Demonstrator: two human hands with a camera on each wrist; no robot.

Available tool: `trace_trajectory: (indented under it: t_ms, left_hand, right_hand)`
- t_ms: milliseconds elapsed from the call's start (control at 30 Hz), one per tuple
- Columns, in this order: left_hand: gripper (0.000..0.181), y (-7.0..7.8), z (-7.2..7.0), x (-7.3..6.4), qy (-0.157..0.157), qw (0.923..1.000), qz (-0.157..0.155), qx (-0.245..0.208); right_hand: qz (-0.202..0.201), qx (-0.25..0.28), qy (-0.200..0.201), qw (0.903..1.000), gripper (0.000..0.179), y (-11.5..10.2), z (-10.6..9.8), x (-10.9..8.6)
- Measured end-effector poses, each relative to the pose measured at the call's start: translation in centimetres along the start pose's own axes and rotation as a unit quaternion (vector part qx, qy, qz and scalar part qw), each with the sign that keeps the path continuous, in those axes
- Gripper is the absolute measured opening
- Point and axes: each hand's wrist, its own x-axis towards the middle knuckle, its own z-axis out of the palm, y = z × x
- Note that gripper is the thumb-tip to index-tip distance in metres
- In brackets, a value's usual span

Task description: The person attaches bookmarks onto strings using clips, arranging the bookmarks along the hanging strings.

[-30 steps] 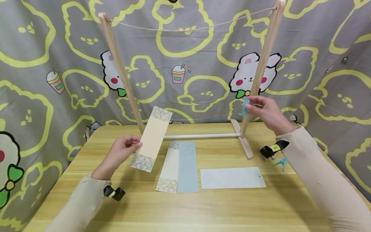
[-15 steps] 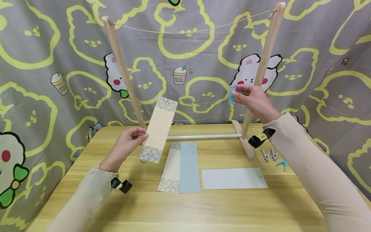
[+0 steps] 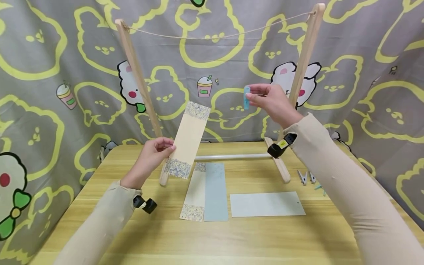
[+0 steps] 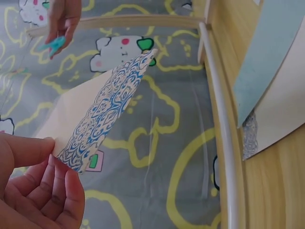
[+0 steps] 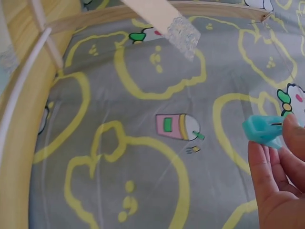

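My left hand (image 3: 155, 152) pinches a cream paper strip (image 3: 188, 138) by its left edge, thumb in front. Blue lace-like patterns band both ends of the strip, which tilts in the air above the table. In my right hand (image 3: 273, 101) a light blue clothespin (image 3: 246, 98) is pinched between thumb and fingers, to the right of the strip's upper end and apart from it. The right wrist view shows the clothespin (image 5: 264, 129) from close up. Above both hands a thin string (image 3: 198, 38) sags between two wooden posts (image 3: 139, 73).
On the table (image 3: 212, 243) lie a second patterned strip (image 3: 194, 195), a blue-grey strip (image 3: 216, 191) beside it, and a pale strip (image 3: 267, 204) set crosswise. Grey clothespins (image 3: 302, 177) and a blue one lie at right. A white bar (image 3: 232, 156) joins the posts low down.
Both hands have risen and drawn closer together. The left hand carried the strip up and right; the right hand brought the clothespin up and left from beside the right post.
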Motion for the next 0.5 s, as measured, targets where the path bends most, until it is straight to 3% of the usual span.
trace_trajectory:
  t_ms: [233,500]
  left_hand:
    - [0.027,0.7,0.0,0.6,0.009,0.9997,-0.004,-0.020]
    - [0.025,1.1,-0.1,1.5,0.027,0.9990,-0.003,-0.037]
  right_hand:
    - [0.014,0.064,0.002,0.9978,0.042,-2.2,1.2,1.6]
    - [0.017,0.069,0.001,0.9975,0.039,-4.5,2.7,3.1]
